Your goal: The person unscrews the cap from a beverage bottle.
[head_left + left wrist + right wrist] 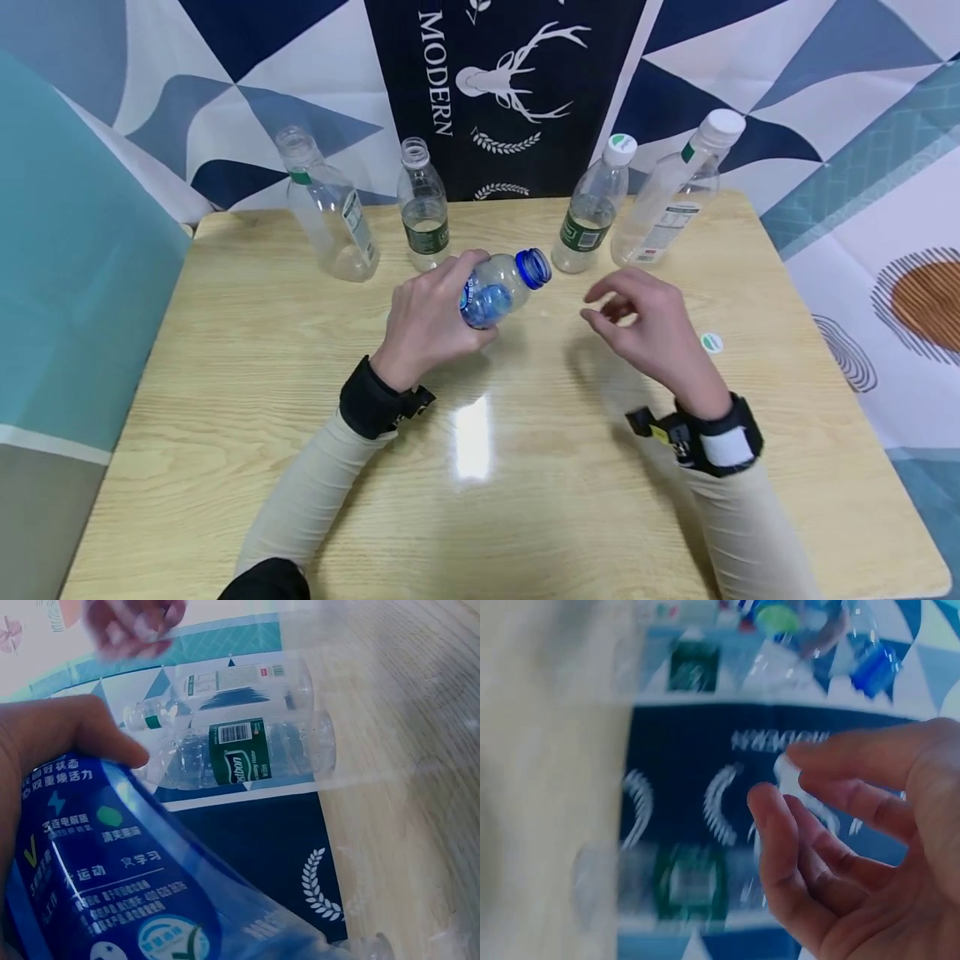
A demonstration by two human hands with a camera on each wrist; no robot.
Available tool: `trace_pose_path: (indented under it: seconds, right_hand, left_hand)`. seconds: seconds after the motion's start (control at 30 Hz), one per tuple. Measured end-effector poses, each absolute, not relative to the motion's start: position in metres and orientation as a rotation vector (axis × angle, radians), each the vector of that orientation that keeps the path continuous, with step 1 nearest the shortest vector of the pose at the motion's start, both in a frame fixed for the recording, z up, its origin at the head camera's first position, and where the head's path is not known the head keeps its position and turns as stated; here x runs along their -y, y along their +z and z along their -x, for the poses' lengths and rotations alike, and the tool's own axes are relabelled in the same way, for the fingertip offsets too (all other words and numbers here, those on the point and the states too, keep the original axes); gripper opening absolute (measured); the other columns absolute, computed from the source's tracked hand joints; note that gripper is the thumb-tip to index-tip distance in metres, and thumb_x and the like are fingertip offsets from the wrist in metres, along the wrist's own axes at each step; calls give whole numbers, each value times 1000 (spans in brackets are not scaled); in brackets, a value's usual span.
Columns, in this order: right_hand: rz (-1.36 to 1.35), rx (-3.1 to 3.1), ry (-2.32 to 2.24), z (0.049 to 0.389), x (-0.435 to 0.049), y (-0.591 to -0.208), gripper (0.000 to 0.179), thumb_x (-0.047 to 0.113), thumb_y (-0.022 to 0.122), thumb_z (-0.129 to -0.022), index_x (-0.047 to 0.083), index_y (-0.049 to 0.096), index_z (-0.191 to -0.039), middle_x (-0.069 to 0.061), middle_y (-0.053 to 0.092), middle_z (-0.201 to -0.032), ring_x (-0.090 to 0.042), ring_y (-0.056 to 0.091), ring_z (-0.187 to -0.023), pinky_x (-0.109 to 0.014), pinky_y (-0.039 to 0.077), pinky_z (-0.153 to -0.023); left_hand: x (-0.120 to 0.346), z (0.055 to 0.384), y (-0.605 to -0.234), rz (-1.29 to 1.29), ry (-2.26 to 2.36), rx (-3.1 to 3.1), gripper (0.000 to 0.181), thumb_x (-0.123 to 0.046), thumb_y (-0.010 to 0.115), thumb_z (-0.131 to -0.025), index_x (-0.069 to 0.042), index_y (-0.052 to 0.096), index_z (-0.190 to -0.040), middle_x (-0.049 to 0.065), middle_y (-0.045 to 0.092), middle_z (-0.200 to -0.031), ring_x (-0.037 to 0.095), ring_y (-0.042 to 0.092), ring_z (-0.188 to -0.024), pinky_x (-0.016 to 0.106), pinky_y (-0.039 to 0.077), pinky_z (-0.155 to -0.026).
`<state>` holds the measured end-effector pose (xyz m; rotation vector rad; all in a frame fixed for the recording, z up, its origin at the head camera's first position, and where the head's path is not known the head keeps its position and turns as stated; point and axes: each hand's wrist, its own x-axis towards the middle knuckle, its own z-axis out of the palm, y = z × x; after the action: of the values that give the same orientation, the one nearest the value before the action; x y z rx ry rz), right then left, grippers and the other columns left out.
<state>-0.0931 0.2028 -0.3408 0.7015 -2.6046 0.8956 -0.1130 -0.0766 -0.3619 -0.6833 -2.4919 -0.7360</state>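
Observation:
My left hand (435, 312) grips a small clear bottle (498, 287) with a blue label, tilted so its blue neck points up and right. No cap sits on that neck. In the left wrist view, the blue label (112, 862) with white print fills the lower left, beside the thumb. My right hand (641, 325) hovers over the table to the right of the bottle, fingers loosely bent. Nothing shows between the thumb and fingertips of the right hand (855, 840) in the right wrist view. A white-and-green bottle cap (712, 342) lies on the table beside this hand.
Along the table's back edge stand a large uncapped bottle (330, 217), a small uncapped green-labelled bottle (424, 212), a small capped bottle (592, 208) and a large white-capped bottle (671, 204). Patterned cloth (300, 92) hangs behind the wooden table (262, 375).

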Motion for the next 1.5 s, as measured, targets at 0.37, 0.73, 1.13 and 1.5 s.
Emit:
trace_pose_path:
  seconds: [0.37,0.73,1.13,1.5]
  right_hand:
    - [-811,2421,969,114,-172,-317,11,-4,68,-74,6,68,-79,2,64,-77,-5,57,-68,-25,49,-61]
    - [-773,2396,984,114,-180,-304,12,-7,68,-73,4,67,-78,-2,64,-76,-8,57,-66,-29,49,-60]
    - [-736,2454,998,120,-197,-314,9,0,70,-78,7,68,-83,4,63,-82,-4,58,-71,-25,50,-65]
    - [-755,2469,1013,116,-195,-306,10,-3,71,-77,5,67,-81,1,64,-79,-8,58,-69,-28,50,-63]
  left_hand:
    - [75,116,-366,607,-904,2390,77,-40,76,-53,-12,56,-122,3,65,-105,13,59,-79,29,48,-57]
    - [59,119,-356,537,-1519,2282,80,-19,86,-62,-4,45,-130,10,58,-122,19,56,-106,32,43,-87]
    - [-2,206,-390,325,-1686,2171,98,-45,86,-55,-23,39,-138,-8,53,-127,2,48,-113,22,36,-94]
    - [-17,245,-414,188,-1744,2145,98,-46,84,-56,-24,35,-138,-8,51,-130,3,47,-114,21,35,-95]
